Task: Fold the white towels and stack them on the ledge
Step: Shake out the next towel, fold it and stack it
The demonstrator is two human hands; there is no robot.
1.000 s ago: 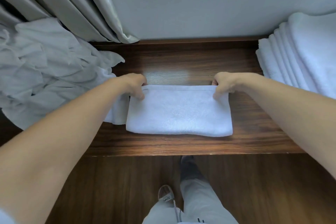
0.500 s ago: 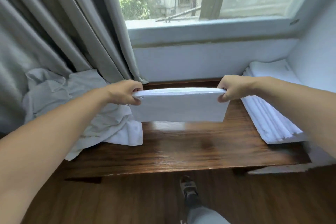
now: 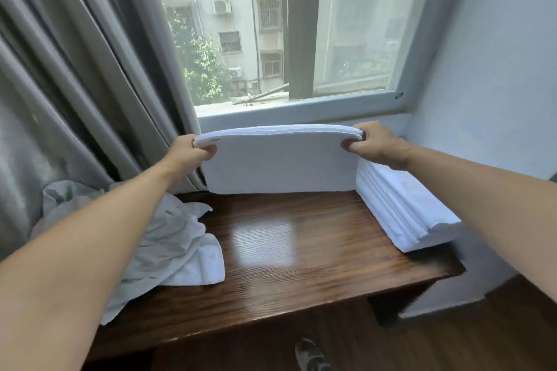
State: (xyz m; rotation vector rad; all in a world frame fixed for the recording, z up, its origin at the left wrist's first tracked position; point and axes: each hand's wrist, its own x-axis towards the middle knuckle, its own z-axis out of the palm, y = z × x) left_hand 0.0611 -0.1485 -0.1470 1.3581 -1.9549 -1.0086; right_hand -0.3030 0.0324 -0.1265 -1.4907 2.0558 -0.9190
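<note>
A folded white towel (image 3: 280, 163) hangs in the air above the dark wooden ledge (image 3: 271, 244). My left hand (image 3: 190, 153) pinches its upper left corner and my right hand (image 3: 373, 143) pinches its upper right corner. The towel's lower edge hovers just over the back of the ledge. A stack of several folded white towels (image 3: 404, 205) lies on the ledge's right end, right beside the held towel. A crumpled heap of unfolded white towels (image 3: 168, 238) covers the ledge's left end.
Grey curtains (image 3: 84, 75) hang at the left, behind the heap. A window (image 3: 271, 39) and its pale sill (image 3: 301, 110) stand behind the ledge, a wall closes the right side. My shoe (image 3: 307, 355) shows on the wooden floor below.
Both hands have lifted the folded towel off the ledge, raised it higher and carried it toward the right stack. My view has tilted up to the window.
</note>
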